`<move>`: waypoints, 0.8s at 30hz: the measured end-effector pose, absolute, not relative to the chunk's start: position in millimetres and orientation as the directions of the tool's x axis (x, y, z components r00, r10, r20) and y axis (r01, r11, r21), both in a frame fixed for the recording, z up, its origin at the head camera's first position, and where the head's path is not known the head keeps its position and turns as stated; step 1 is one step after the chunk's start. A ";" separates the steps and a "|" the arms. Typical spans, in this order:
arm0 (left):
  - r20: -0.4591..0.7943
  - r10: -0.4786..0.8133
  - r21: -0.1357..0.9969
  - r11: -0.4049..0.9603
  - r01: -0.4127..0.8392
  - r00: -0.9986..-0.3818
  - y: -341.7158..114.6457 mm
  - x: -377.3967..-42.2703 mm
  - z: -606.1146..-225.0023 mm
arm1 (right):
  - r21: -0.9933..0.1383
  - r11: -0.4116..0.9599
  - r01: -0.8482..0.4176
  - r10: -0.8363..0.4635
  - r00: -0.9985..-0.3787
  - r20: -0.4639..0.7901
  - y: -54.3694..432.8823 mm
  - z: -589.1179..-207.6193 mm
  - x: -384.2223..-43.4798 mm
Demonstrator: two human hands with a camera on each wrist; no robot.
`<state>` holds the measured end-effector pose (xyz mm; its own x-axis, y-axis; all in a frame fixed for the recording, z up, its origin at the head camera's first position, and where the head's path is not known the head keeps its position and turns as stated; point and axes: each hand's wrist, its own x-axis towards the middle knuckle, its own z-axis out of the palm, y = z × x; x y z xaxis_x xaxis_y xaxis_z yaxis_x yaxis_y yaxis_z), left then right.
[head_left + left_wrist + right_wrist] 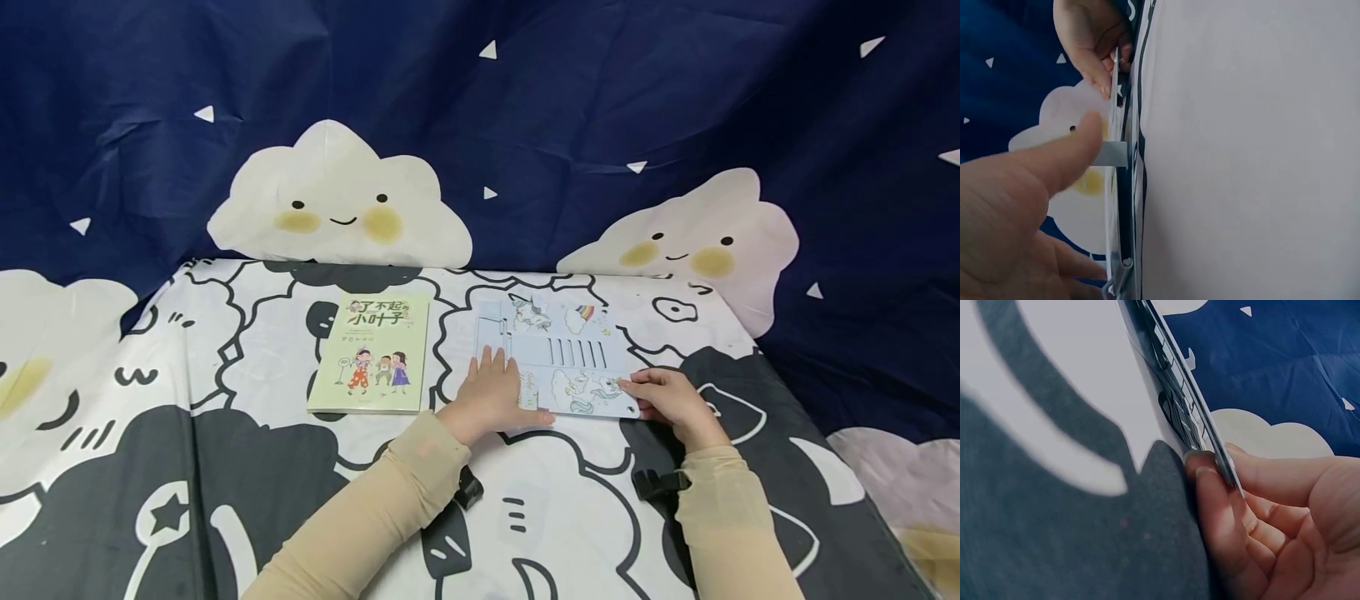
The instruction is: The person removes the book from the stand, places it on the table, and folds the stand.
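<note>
while the left hand lies flat with straight fingers on the near left part of the unicorn sheet, the right hand pinches its near right corner, lifting that edge just off the bench. by my judgement the lifting has only begun, and most of the sheet lies flat beside the yellow book. both wrist views show the sheet edge-on, so its underside stays hidden.

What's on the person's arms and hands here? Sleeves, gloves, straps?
Both arms wear long, close-fitting beige sleeves that end at the wrists: left sleeve, right sleeve. A black strap with a plastic buckle sits at each wrist, the left strap and the right strap. The left hand and right hand are bare; no gloves or rings show.
</note>
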<state>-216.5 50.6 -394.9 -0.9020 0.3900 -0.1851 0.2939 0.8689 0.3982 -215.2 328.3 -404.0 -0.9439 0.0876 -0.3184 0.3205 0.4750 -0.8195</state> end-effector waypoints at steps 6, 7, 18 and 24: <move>-0.184 0.356 0.371 0.889 0.270 -0.916 54.3 -219.1 -398.0 | -0.823 0.466 0.324 0.086 -0.943 -0.323 327.7 -403.1 -215.1; -0.186 0.352 0.372 0.889 0.266 -0.917 55.0 -219.8 -398.4 | -0.823 0.467 0.324 0.084 -0.943 -0.323 327.8 -403.0 -215.0; -0.206 0.343 0.344 0.902 0.261 -0.916 59.0 -218.9 -394.3 | -0.825 0.468 0.316 0.077 -0.945 -0.318 327.8 -402.0 -214.4; -0.214 0.339 0.330 0.908 0.259 -0.916 59.4 -216.9 -393.0 | -0.828 0.464 0.315 0.074 -0.945 -0.318 326.7 -401.3 -213.7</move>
